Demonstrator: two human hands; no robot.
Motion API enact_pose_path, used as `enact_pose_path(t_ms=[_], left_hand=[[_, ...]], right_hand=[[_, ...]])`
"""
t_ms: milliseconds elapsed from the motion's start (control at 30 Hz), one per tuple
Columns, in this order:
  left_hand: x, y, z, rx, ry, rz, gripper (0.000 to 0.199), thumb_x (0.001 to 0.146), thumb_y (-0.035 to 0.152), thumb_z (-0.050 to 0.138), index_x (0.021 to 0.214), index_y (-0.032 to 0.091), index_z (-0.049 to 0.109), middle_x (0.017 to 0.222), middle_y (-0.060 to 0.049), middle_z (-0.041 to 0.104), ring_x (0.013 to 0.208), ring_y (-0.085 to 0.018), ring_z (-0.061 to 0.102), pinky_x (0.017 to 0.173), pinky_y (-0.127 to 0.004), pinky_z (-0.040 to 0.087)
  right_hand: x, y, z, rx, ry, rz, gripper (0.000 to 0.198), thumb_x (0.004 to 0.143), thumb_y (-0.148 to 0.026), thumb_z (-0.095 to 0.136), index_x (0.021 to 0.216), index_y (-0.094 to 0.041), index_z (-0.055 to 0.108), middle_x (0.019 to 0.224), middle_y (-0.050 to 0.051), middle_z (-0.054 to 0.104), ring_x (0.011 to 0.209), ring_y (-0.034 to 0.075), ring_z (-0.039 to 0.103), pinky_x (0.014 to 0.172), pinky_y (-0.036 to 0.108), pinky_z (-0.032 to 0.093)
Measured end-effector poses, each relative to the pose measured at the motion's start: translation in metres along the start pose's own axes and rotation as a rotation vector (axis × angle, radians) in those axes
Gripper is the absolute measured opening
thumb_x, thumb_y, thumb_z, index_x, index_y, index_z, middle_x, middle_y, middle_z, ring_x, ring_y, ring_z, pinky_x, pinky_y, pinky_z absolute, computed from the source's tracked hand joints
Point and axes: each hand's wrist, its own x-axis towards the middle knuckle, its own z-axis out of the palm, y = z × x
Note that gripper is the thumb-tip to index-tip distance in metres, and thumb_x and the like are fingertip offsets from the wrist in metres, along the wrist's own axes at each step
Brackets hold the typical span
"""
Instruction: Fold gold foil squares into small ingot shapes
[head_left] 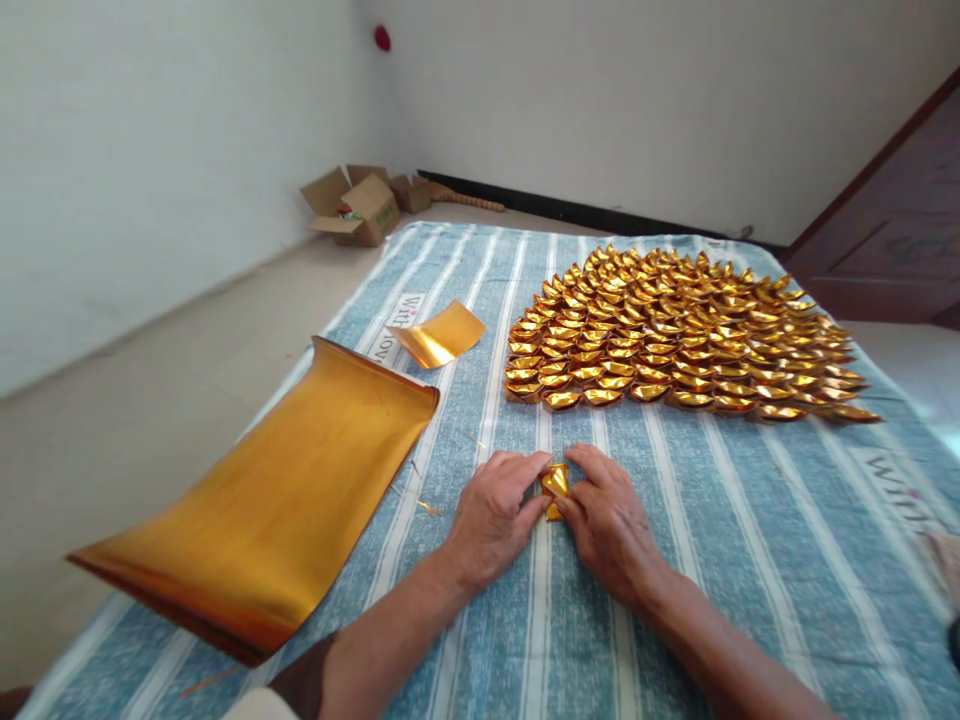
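Note:
A small folded piece of gold foil paper [556,482] lies on the striped cloth between my two hands. My left hand [499,510] grips its left side, thumb and fingers closed on the edge. On the opposite side my right hand [607,515] pinches it too, with the thumb pressed near its lower part. Parts of the paper are covered by my fingertips. To the left is a large stack of gold foil sheets [277,490], curling up at its ends. A single loose gold sheet [442,335], slightly bent, rests beyond that stack.
Many folded gold foil ingots [675,340] stand in tight rows at the far right of the blue-and-white striped cloth [480,420]. Open cardboard boxes [360,210] sit on the floor past the far left corner. A brown door [892,230] is at the right.

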Motion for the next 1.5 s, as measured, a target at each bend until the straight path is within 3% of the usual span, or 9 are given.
enact_pose_path(t_ms=[333, 767, 1033, 1500], left_hand=[[0.001, -0.002, 0.001, -0.063, 0.039, -0.006, 0.035, 0.076, 0.011, 0.070, 0.108, 0.020, 0.058, 0.100, -0.003, 0.068, 0.093, -0.021, 0.059, 0.082, -0.038, 0.051], [0.000, -0.003, 0.004, -0.030, 0.040, -0.007, 0.029, 0.080, 0.013, 0.066, 0.107, 0.020, 0.058, 0.098, -0.004, 0.067, 0.092, -0.021, 0.059, 0.081, -0.037, 0.051], [0.000, 0.001, 0.002, 0.014, 0.018, -0.036, 0.022, 0.082, 0.015, 0.063, 0.103, 0.020, 0.059, 0.093, -0.004, 0.067, 0.090, -0.021, 0.059, 0.080, -0.037, 0.051], [-0.001, -0.001, 0.003, -0.008, 0.020, -0.043, 0.020, 0.084, 0.017, 0.060, 0.104, 0.019, 0.059, 0.096, -0.005, 0.066, 0.091, -0.022, 0.058, 0.082, -0.038, 0.050]], right_hand=[[0.000, -0.004, 0.002, -0.023, 0.035, 0.016, 0.021, 0.093, -0.019, 0.044, 0.096, -0.015, 0.065, 0.120, 0.013, 0.058, 0.118, 0.028, 0.049, 0.100, 0.050, 0.043], [0.002, -0.009, 0.002, 0.016, 0.070, 0.053, 0.020, 0.092, -0.016, 0.045, 0.088, -0.018, 0.064, 0.116, 0.011, 0.059, 0.116, 0.026, 0.050, 0.101, 0.046, 0.041], [0.000, -0.010, 0.003, -0.004, 0.052, 0.072, 0.022, 0.092, -0.015, 0.043, 0.086, -0.015, 0.064, 0.120, 0.015, 0.057, 0.118, 0.028, 0.049, 0.101, 0.050, 0.041], [-0.001, -0.010, -0.005, 0.191, 0.007, 0.157, 0.008, 0.083, -0.021, 0.060, 0.077, -0.019, 0.063, 0.127, 0.012, 0.055, 0.125, 0.029, 0.045, 0.105, 0.053, 0.036]])
